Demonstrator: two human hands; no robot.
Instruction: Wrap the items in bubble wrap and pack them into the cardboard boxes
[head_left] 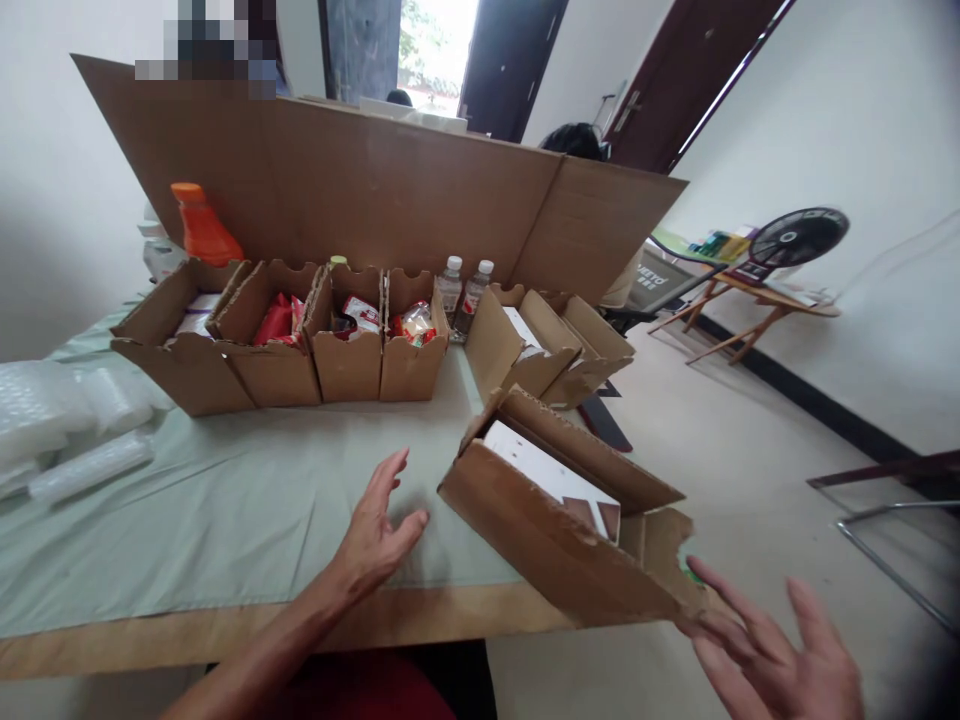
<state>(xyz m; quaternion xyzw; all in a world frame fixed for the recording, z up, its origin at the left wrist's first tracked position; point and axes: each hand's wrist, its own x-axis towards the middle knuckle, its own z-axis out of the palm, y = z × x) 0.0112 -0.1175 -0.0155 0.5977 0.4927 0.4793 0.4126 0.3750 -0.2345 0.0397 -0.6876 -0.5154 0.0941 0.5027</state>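
My left hand [382, 530] hovers over the green tablecloth with its fingers apart and nothing in it, just left of a cardboard bin. That open-topped cardboard bin [555, 540] lies askew at the table's right front corner, its near end jutting past the edge. Inside it are white boxes [547, 465] with a brown pattern at one end. At the bin's notched near end, my right hand [780, 650] has its fingers on the end wall; one finger is raised away from it. A small green patch shows by the notch.
Several cardboard bins [349, 365] with packaged goods stand in a row. More bins [525, 340] sit at right, beside two clear bottles [469, 295]. An orange bottle [202, 225], bubble wrap [82, 420] and a tall cardboard screen [390, 180] are around them. People are partly visible behind.
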